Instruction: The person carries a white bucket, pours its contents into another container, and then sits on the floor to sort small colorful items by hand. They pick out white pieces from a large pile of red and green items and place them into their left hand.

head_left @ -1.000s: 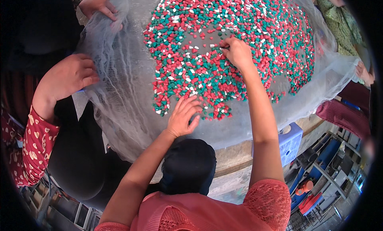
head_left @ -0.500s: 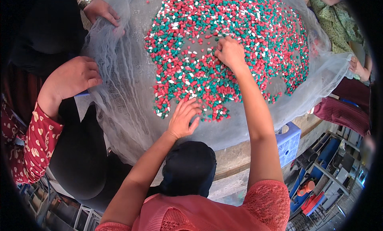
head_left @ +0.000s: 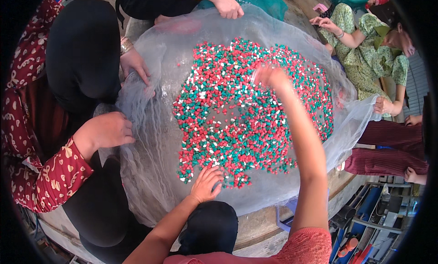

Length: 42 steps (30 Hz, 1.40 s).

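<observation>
A wide heap of small red, green and white pieces (head_left: 246,122) lies spread over a pale, see-through mesh cloth (head_left: 150,159). At the heap's near edge my left hand (head_left: 207,184) rests with fingers apart, its tips touching the pieces. My right hand (head_left: 273,79) reaches over the far middle of the heap. Motion smears its fingers, so whether it pinches any piece does not show.
Another person's hands (head_left: 106,129) are at the cloth's left edge. A co-worker's hand (head_left: 229,6) lies on its far edge, and another hand (head_left: 383,105) grips its right corner. Metal racks and tools (head_left: 369,218) stand at lower right; a blue plastic stool (head_left: 285,218) is nearer.
The view has tilted up, showing more people around the cloth. My right hand has moved farther across the heap, while my left stays at the near edge.
</observation>
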{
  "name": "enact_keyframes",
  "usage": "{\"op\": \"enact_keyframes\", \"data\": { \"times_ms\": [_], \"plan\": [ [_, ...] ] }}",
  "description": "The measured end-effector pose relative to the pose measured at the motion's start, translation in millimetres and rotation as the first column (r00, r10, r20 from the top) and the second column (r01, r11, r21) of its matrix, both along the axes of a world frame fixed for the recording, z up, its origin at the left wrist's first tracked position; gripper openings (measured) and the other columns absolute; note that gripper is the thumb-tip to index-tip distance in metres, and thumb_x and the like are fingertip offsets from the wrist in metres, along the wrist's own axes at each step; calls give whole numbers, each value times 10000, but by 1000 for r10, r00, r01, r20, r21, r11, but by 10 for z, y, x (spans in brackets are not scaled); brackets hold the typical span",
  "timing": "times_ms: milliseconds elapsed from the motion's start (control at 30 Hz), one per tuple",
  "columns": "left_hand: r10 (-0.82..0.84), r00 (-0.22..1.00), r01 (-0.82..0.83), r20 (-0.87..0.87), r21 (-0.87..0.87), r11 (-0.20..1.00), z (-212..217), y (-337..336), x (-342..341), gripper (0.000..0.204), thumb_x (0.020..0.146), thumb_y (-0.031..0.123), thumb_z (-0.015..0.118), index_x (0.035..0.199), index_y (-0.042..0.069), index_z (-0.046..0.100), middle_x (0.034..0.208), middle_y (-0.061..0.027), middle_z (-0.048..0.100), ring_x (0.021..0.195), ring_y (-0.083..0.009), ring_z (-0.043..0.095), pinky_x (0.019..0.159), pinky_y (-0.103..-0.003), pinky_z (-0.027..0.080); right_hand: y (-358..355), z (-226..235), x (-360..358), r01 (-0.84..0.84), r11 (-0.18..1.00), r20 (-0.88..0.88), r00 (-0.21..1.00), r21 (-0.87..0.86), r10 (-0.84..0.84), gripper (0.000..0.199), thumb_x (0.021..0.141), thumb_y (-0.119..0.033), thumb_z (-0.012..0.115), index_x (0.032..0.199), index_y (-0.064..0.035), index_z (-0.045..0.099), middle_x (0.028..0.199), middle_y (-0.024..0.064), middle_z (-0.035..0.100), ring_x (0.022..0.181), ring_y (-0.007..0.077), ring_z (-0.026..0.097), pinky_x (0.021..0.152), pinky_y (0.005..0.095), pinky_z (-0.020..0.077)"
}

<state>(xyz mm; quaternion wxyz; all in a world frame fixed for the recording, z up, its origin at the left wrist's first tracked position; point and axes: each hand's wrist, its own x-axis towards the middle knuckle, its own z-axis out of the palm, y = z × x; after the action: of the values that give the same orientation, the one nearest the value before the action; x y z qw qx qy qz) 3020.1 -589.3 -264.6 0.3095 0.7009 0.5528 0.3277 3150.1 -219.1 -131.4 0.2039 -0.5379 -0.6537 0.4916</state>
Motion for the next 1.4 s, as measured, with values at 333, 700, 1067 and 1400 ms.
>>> {"op": "enact_keyframes", "data": {
  "times_ms": [333,700,1067,1400],
  "plan": [
    [37,999,-38,-26,-30,999,37,-72,-78,202,755,176,557,947,110,551,1089,-36,522,1191,-217,390,1038,-452,215,512,-77,-1146,89,691,-262,954,717,149,410,818,-274,607,1148,-60,489,1064,74,561,882,173,552,757,275,459],
    [3,999,-4,-34,-37,999,28,-42,-104,207,755,164,551,950,99,532,1080,-48,521,1182,-228,403,1028,-461,231,-442,-1400,-1475,-270,949,-66,957,163,284,645,877,-398,446,1365,-56,200,1341,226,329,1233,334,350,1016,360,279],
    [21,1000,-21,-19,-9,1000,96,-9,-54,189,748,171,557,924,103,548,1079,-37,528,1179,-224,405,1025,-453,237,310,-867,374,342,920,-463,795,-191,-391,763,858,-505,434,1402,-147,35,1441,161,123,1330,303,127,1022,508,199],
    [8,998,-9,-63,-21,1000,110,-36,-59,217,753,194,554,948,102,546,1104,-38,515,1188,-228,385,1037,-456,210,-1165,-626,-722,47,993,-334,942,110,-8,586,870,-289,499,1355,-67,256,1365,156,321,1216,263,367,966,346,327]
  ]
}}
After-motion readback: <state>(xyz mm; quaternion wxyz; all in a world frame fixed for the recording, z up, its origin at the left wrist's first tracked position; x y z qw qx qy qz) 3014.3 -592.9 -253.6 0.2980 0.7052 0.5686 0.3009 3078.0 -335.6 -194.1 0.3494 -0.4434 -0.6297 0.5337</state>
